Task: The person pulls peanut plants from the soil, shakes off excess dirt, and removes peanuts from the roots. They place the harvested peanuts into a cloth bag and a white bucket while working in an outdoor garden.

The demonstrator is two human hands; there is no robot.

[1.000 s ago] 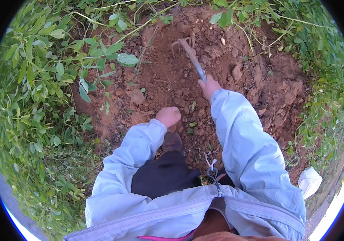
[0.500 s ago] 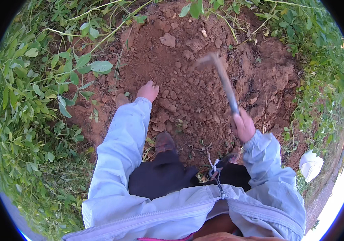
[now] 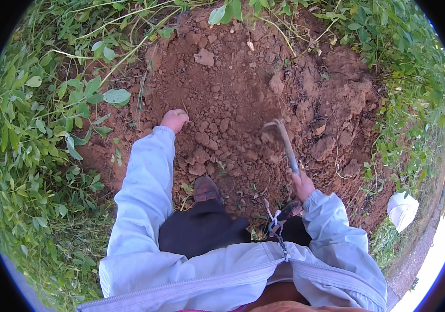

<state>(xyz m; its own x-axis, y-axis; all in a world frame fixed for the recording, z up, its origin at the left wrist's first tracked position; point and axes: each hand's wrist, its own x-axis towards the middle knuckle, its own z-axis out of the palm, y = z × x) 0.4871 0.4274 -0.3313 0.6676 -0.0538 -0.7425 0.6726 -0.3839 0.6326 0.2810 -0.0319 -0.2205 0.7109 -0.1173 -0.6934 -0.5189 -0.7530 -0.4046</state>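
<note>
My right hand [image 3: 303, 185] is closed round the handle of a short hand hoe [image 3: 288, 146]. The hoe's head is low over the loose brown soil [image 3: 243, 88], and crumbs of earth are blurred around it. To the left, my left hand [image 3: 175, 120] is held low over the clods with its fingers curled together. What they hold, if anything, is too small to make out.
Leafy green plants [image 3: 30, 130] crowd the left side, with more along the far edge and right. My boot [image 3: 207, 189] stands on the soil near my knees. A white object [image 3: 403, 211] lies at the right, near a paved edge [image 3: 430, 242].
The hoe has come down and toward me, its head now at the soil. My right hand has drawn nearer my body. The left hand has shifted slightly left, its fingers still curled.
</note>
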